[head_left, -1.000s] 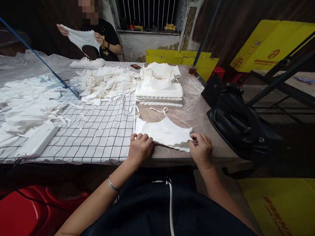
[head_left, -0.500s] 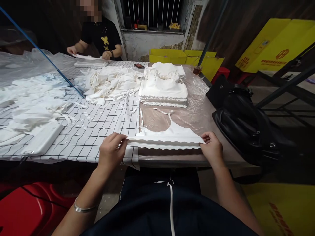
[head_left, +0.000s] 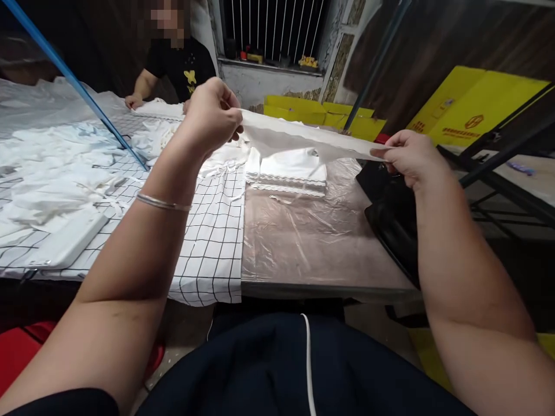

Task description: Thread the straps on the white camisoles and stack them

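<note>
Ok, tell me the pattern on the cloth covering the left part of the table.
The tablecloth is white with a thin black grid of squares, clearest in the head view.

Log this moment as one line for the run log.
left hand: pinching white garment | right hand: pinching other end | garment: stretched in air above table | folded stack: behind

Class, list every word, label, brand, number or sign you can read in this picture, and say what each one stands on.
No text can be read.
Yellow cardboard box: a red round logo with a line of print beneath, too blurred to read.
Co-worker's black T-shirt: a yellow figure, no legible letters.
</note>
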A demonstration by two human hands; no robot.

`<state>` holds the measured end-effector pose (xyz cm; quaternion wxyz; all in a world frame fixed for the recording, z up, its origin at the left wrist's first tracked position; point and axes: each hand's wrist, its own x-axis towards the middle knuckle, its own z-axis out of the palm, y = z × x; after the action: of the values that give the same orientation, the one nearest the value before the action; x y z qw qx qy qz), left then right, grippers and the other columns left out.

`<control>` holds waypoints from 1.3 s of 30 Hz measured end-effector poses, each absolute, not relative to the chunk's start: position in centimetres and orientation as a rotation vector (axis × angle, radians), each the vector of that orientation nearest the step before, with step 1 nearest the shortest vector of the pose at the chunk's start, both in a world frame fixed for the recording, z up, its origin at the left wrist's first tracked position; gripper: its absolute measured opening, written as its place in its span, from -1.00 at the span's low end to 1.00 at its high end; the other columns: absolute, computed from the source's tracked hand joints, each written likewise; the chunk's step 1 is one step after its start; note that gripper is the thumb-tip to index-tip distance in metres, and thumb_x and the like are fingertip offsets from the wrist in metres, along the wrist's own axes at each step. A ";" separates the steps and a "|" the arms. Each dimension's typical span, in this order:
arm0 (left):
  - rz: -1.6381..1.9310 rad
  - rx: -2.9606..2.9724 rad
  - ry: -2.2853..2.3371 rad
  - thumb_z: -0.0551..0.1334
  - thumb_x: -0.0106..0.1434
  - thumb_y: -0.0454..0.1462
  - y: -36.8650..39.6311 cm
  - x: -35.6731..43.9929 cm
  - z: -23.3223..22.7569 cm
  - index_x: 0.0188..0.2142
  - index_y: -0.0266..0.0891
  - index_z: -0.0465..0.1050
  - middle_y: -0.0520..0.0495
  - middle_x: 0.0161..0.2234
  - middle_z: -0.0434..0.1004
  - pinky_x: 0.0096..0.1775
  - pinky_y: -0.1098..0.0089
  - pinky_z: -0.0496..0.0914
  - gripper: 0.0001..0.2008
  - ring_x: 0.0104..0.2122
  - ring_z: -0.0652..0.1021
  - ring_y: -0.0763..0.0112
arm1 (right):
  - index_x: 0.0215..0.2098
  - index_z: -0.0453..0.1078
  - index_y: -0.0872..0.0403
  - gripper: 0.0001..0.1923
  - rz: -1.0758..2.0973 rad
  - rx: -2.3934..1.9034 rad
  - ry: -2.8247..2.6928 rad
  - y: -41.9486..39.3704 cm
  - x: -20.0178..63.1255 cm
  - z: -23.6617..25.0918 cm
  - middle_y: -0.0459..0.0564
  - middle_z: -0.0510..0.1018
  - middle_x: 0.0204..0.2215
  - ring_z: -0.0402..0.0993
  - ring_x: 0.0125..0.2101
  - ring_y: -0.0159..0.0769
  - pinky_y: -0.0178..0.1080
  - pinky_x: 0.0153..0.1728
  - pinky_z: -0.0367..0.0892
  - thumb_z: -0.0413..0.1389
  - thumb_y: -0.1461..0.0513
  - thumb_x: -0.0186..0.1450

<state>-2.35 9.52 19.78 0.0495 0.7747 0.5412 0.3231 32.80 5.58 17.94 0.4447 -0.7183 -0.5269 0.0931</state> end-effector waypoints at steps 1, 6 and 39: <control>1.005 2.304 1.610 -0.20 0.30 -0.36 8.8 -2.3 19.1 -0.06 -0.55 0.24 -0.06 -0.30 0.43 -0.26 0.37 0.31 -0.62 -0.28 0.55 0.43 | -0.47 0.25 0.15 -0.74 0.165 -1.817 -1.349 4.7 32.9 17.3 -0.21 0.27 -0.61 0.12 -0.63 -0.54 -0.33 -0.53 0.01 0.25 0.25 0.23; 0.832 2.194 1.631 0.16 0.13 -0.41 2.6 -2.9 8.4 -0.26 -0.27 0.36 0.01 -0.46 0.48 -0.40 0.42 0.32 -0.84 -0.47 0.48 0.43 | -0.59 0.32 0.07 -0.82 -0.012 -2.103 -1.620 -2.2 32.3 7.9 -0.16 0.30 -0.67 0.17 -0.60 -0.36 -0.33 -0.56 -0.02 0.22 0.39 0.03; 0.452 2.772 0.909 0.09 0.38 0.00 -3.6 -0.9 -1.7 0.17 -0.18 0.37 -0.19 0.20 0.36 0.18 -0.03 0.18 -0.52 0.21 0.31 0.01 | -0.17 0.53 0.06 -0.83 0.529 -1.556 -2.010 3.3 23.2 2.7 0.08 0.51 -0.12 0.41 -0.15 -0.12 -0.11 -0.10 0.32 0.12 0.26 0.31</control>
<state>-0.93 -3.58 -1.71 0.0946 0.9348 0.3067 0.1523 23.20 3.34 2.71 0.2693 -0.5771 -0.7456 0.1961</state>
